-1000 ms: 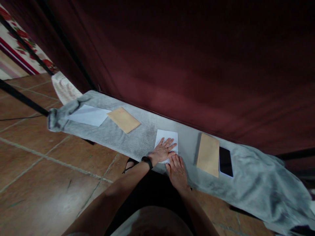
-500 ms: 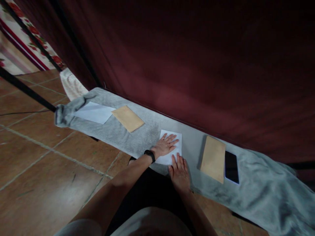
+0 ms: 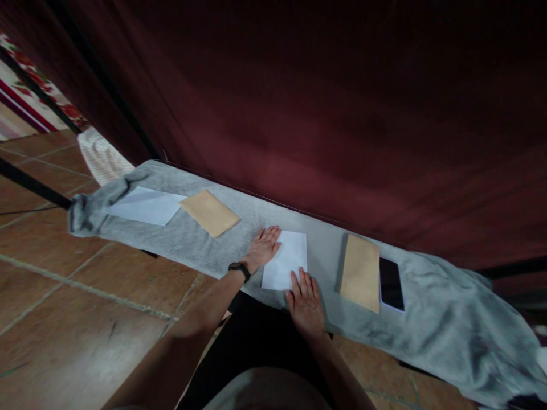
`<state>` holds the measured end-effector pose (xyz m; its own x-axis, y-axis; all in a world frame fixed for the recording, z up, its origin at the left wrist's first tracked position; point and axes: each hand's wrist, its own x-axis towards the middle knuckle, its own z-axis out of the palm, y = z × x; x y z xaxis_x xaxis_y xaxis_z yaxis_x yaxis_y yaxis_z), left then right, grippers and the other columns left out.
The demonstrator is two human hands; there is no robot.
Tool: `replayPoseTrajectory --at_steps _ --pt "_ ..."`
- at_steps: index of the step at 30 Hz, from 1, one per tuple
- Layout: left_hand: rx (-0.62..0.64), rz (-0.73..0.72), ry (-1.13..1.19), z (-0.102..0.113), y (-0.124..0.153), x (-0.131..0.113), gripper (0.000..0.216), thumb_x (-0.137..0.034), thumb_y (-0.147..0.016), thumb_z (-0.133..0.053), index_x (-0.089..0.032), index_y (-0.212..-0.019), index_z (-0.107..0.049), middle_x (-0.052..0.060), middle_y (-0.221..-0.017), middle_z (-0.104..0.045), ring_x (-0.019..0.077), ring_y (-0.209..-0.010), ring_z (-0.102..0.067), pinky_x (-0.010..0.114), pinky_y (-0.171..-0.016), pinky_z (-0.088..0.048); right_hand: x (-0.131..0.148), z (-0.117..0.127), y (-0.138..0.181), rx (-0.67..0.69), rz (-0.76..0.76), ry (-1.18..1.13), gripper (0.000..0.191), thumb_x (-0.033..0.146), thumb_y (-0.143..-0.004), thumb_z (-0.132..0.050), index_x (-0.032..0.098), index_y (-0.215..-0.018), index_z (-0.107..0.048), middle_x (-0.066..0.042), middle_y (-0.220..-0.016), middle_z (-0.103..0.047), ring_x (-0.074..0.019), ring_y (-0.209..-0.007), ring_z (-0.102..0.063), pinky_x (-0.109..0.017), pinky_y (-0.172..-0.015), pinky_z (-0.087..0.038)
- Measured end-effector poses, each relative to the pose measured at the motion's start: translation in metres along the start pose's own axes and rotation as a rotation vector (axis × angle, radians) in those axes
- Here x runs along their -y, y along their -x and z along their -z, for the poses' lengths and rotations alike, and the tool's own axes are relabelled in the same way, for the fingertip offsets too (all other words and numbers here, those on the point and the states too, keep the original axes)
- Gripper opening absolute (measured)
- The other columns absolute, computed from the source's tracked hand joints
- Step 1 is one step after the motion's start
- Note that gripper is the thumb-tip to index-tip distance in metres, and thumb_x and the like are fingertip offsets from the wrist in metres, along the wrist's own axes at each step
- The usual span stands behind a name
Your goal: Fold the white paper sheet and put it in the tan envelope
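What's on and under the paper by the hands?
On the paper: left hand at its left edge, right hand at its lower right. Gray cloth shows around it; what's beneath is covered.

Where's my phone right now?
In the head view, the phone lies on the grey cloth, right of your right hand, beside the right edge of a tan packet.

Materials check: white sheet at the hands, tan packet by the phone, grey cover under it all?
White sheet: likely paper, matte; flat with crisp straight edges.
Tan packet: probably kraft paper or thin card, matte; plain brown, crisp corners.
Grey cover: soft fabric, perhaps plush or fleece; loose folds, patchy shading. Exact fibre can't be told.
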<state>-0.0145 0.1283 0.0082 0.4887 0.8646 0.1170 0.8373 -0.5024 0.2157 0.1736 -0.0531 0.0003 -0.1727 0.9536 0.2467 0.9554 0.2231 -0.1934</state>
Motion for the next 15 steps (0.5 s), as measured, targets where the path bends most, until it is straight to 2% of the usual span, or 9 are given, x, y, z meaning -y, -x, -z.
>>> replayPoseTrajectory --at_steps 4,7,8,11,13,15 --pt "-0.046 0.102 -0.014 0.007 0.012 0.002 0.058 -0.036 -0.102 -0.025 -0.013 -0.155 -0.035 0.013 -0.16 -0.038 0.0253 -0.151 -0.03 0.049 -0.124 -0.021 0.001 0.001 0.0 -0.013 -0.012 -0.007 0.053 0.04 -0.103 -0.042 0.018 -0.152 -0.044 -0.014 -0.161 -0.032 -0.031 -0.146 -0.039 -0.05 -0.119 -0.032" --pt "-0.123 0.173 -0.022 0.007 0.031 -0.017 0.061 -0.04 -0.104 -0.024 -0.006 -0.153 -0.036 0.018 -0.16 -0.035 0.0273 -0.151 -0.028 0.048 -0.124 -0.021 0.003 0.001 -0.001 -0.036 -0.018 -0.015 0.053 0.04 -0.103 -0.042 0.019 -0.153 -0.042 -0.013 -0.161 -0.033 -0.0306 -0.146 -0.039 -0.051 -0.119 -0.032" --pt "-0.125 0.13 -0.012 0.006 0.04 -0.026 0.06 -0.04 -0.104 -0.023 -0.009 -0.154 -0.034 0.016 -0.161 -0.034 0.0255 -0.151 -0.027 0.046 -0.124 -0.022 0.003 0.001 -0.001 -0.039 -0.022 -0.015 0.054 0.04 -0.103 -0.042 0.019 -0.153 -0.042 -0.013 -0.161 -0.033 -0.0304 -0.146 -0.039 -0.051 -0.119 -0.032" --pt "-0.036 -0.152 0.021 -0.001 0.069 -0.056 0.054 -0.04 -0.106 -0.023 -0.021 -0.156 -0.031 0.006 -0.162 -0.034 0.0199 -0.151 -0.028 0.044 -0.124 -0.025 0.004 0.0 -0.001 -0.036 -0.029 -0.005 0.053 0.039 -0.104 -0.042 0.019 -0.153 -0.042 -0.013 -0.161 -0.034 -0.0296 -0.146 -0.038 -0.051 -0.119 -0.032" --pt "-0.027 -0.202 0.011 -0.005 0.085 -0.067 0.055 -0.042 -0.106 -0.025 -0.021 -0.155 -0.033 0.008 -0.161 -0.037 0.02 -0.15 -0.031 0.044 -0.123 -0.027 0.004 0.0 0.0 -0.036 -0.027 0.003 0.052 0.039 -0.104 -0.042 0.018 -0.152 -0.043 -0.013 -0.16 -0.035 -0.0288 -0.146 -0.039 -0.05 -0.119 -0.032" --pt "-0.042 -0.189 -0.016 -0.004 0.097 -0.068 0.058 -0.047 -0.104 -0.029 -0.018 -0.155 -0.035 0.011 -0.16 -0.039 0.0223 -0.149 -0.034 0.046 -0.123 -0.029 0.003 -0.001 0.001 -0.05 -0.035 0.011 0.053 0.04 -0.104 -0.042 0.016 -0.151 -0.044 -0.014 -0.159 -0.038 -0.0285 -0.145 -0.04 -0.05 -0.119 -0.032"
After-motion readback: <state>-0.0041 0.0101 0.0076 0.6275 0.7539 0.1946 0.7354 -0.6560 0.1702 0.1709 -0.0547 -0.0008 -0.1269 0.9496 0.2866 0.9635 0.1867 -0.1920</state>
